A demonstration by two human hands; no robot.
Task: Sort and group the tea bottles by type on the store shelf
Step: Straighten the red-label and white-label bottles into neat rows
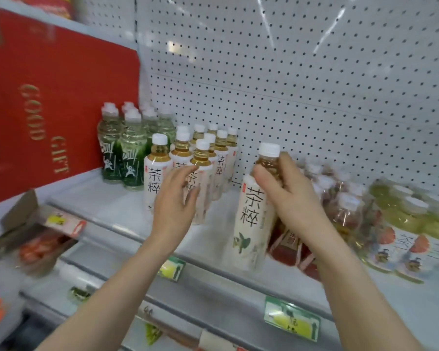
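My right hand (287, 196) is shut around the neck of a white-labelled tea bottle (254, 224) with a white cap, held upright just above the shelf (107, 198). My left hand (174, 201) is open, fingers spread, in front of a group of several matching white-labelled tea bottles (203, 158) and touching or nearly touching the front ones. Behind that group, at the left, stand several green-labelled bottles (122, 153). Right of my right hand are blurred red-labelled bottles (340, 206), then pale green bottles with orange-and-white labels (406, 229).
A red gift box (48, 102) leans at the left end of the shelf. A white pegboard wall (302, 84) backs the shelf. Price tags (292, 320) hang along the shelf's front rail. Lower left holds an open cardboard box (23, 224) with red packets.
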